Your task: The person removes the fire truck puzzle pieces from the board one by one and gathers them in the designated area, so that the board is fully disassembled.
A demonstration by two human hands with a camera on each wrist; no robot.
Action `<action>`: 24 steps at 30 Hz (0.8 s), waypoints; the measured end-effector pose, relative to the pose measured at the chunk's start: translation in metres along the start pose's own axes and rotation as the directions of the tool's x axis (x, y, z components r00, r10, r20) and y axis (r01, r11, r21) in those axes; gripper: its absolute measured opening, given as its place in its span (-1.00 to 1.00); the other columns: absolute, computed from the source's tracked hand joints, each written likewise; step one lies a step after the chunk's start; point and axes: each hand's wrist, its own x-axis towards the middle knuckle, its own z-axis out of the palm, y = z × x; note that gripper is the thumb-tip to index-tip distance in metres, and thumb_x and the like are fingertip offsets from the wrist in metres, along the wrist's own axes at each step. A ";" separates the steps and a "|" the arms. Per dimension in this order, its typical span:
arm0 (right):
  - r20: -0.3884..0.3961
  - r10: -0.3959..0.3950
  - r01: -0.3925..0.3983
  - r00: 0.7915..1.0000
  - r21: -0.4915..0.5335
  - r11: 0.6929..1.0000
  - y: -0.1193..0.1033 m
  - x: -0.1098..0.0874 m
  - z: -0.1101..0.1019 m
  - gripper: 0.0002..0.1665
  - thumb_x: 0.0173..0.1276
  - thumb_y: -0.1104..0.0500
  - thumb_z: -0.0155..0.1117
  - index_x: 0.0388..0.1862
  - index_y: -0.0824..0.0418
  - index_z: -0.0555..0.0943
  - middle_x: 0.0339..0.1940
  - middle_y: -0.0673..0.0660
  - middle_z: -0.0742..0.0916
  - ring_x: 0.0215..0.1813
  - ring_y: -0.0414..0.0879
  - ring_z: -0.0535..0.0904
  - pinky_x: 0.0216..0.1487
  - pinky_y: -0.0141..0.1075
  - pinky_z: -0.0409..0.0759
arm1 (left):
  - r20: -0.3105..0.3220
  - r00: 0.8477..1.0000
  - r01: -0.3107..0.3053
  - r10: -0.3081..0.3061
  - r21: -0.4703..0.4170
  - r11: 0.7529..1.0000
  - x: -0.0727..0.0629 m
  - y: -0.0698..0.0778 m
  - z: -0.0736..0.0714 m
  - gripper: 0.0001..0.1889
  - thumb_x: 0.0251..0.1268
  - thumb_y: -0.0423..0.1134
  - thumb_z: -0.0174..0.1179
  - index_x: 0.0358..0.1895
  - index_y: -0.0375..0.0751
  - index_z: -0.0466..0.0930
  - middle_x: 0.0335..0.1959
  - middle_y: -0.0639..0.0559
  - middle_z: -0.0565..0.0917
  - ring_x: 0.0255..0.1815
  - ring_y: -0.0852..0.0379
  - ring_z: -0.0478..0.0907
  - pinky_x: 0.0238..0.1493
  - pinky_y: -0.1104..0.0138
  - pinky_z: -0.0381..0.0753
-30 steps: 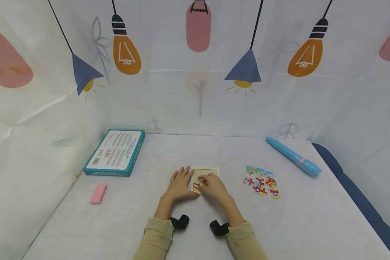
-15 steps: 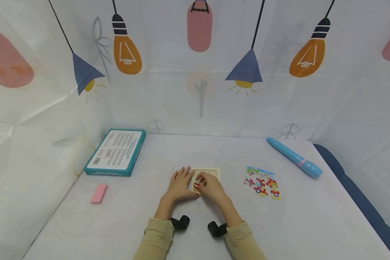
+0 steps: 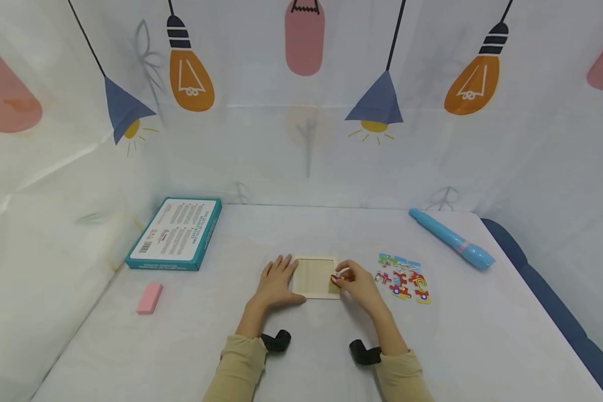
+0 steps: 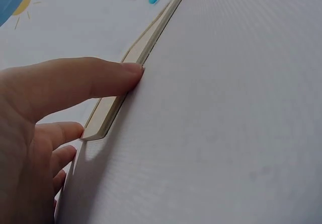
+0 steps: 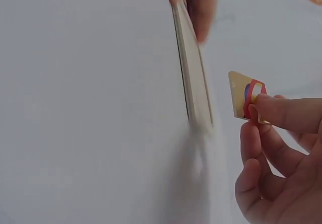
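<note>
A shallow wooden puzzle tray [image 3: 311, 276] lies on the white table in front of me, its bare base showing. My left hand [image 3: 275, 286] rests along its left side with spread fingers. In the left wrist view the straight thumb [image 4: 115, 78] presses on the tray's near edge. Over the tray's right side, my right hand [image 3: 360, 286] pinches a puzzle piece [image 5: 241, 95], yellow with red and blue print, between thumb and fingers. The right wrist view shows that piece tilted and raised beside the tray's edge.
Several colourful puzzle pieces [image 3: 403, 279] lie to the right of the tray. A light blue pen-shaped object [image 3: 449, 237] is at the back right. On the left are a teal-edged box [image 3: 176, 231] and a pink block [image 3: 149, 298].
The right hand has moved to the right, taking the puzzle piece from the tray's lower left to its right edge. The left hand stays at the tray's left side.
</note>
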 end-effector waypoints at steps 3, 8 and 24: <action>-0.020 0.091 -0.091 0.996 -0.008 0.996 0.016 -0.005 -0.023 -0.75 0.20 0.33 0.23 -0.13 0.24 0.50 -0.30 0.14 0.62 -0.24 -0.04 0.52 -0.33 -0.31 0.45 | -0.002 1.000 -0.008 0.008 -0.010 1.000 0.000 0.000 0.001 0.01 -0.24 0.17 0.34 0.38 -0.20 0.19 0.42 -0.17 0.14 0.45 -0.15 -0.04 0.37 -0.03 -0.08; -0.036 0.145 -0.147 0.989 -0.055 0.988 0.036 -0.010 -0.053 -0.73 0.22 0.32 0.20 -0.08 0.29 0.47 -0.30 0.16 0.55 -0.22 -0.02 0.45 -0.29 -0.31 0.39 | -0.008 1.000 -0.002 0.002 0.005 1.000 0.001 -0.001 0.002 0.01 -0.24 0.18 0.33 0.38 -0.18 0.19 0.42 -0.16 0.14 0.45 -0.13 -0.04 0.38 -0.01 -0.09; -0.064 0.113 -0.126 0.992 -0.258 0.958 0.041 -0.014 -0.070 -0.75 0.14 0.35 0.25 -0.18 0.42 0.53 -0.43 0.15 0.58 -0.34 -0.02 0.48 -0.39 -0.32 0.38 | -0.016 1.000 0.017 -0.017 0.000 1.000 -0.002 -0.005 0.001 0.02 -0.24 0.19 0.34 0.38 -0.19 0.19 0.43 -0.16 0.14 0.45 -0.14 -0.04 0.37 -0.03 -0.09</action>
